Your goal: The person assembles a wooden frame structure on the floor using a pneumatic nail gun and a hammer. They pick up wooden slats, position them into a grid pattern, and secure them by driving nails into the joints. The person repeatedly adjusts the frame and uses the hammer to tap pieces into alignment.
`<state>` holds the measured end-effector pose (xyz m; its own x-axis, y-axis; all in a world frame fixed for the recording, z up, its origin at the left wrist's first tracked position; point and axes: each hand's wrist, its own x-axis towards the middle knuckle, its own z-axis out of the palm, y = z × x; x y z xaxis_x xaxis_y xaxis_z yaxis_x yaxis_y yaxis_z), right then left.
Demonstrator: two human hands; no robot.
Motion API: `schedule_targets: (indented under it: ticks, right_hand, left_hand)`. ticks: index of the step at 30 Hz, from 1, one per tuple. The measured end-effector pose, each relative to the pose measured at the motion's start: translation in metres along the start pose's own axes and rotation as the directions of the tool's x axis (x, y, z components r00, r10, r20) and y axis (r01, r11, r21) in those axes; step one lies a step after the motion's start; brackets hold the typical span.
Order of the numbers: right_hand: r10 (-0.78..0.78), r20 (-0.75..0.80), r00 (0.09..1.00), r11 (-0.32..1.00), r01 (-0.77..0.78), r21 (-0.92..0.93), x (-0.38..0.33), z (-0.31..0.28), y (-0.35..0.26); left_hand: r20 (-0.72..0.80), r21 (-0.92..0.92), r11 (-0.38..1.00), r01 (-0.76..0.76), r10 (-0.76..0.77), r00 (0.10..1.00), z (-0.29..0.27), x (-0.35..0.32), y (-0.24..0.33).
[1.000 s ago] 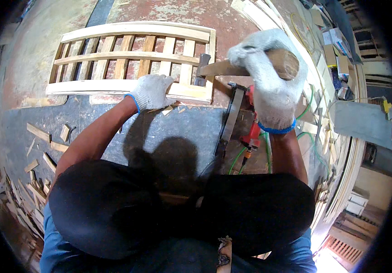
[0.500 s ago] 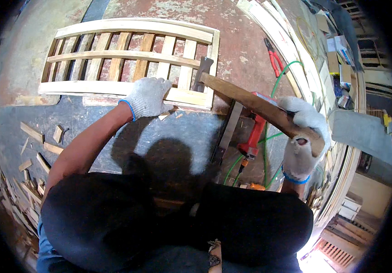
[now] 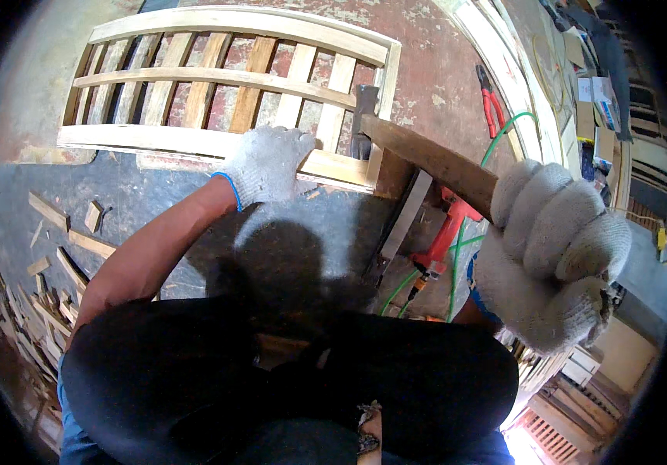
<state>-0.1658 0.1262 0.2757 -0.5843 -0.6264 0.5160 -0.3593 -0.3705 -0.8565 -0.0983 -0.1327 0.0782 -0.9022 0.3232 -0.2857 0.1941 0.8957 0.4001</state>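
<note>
A slatted wooden frame (image 3: 163, 141) lies in front of me, its pale rails crossed by several slats. My left hand (image 3: 267, 163), in a white knitted glove with a blue cuff, is closed over the frame's near rail, right of its middle. My right hand (image 3: 554, 252), gloved alike, grips the wooden handle of a hammer (image 3: 434, 159). The hammer's dark metal head reaches over the frame's near right corner; whether it touches the wood I cannot tell. The handle's end is hidden by my fingers.
A red pneumatic nailer (image 3: 446, 236) with a green hose (image 3: 457, 267) lies right of my knees. Red-handled pliers (image 3: 491, 105) lie farther off, beside long pale wood strips (image 3: 508, 74). Wood offcuts (image 3: 89, 244) are scattered at the left. Boxes (image 3: 601, 105) stand far right.
My right hand has come up closer to the camera with the hammer, its fingers now wrapped round the handle in plain view. My left hand keeps its place on the rail. The view has shifted slightly.
</note>
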Motion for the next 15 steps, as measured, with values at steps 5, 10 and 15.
schedule_targets:
  ticks: [5,10,15]
  right_hand:
    - [0.011,-0.088,0.996,1.000,-0.009,0.022,0.002,0.013,0.005]
    - [0.012,-0.147,0.989,1.000,-0.013,-0.005,0.003,0.024,0.009]
    - [0.011,-0.118,0.993,1.000,-0.011,-0.005,0.007,0.025,0.010]
  left_hand:
    - [-0.064,-0.037,0.999,-0.037,0.034,0.997,0.007,-0.001,-0.007]
    - [-0.071,-0.025,0.998,-0.057,0.055,0.996,0.014,0.001,-0.010]
    - [-0.043,-0.024,0.999,-0.042,0.041,0.998,0.008,-0.001,-0.008]
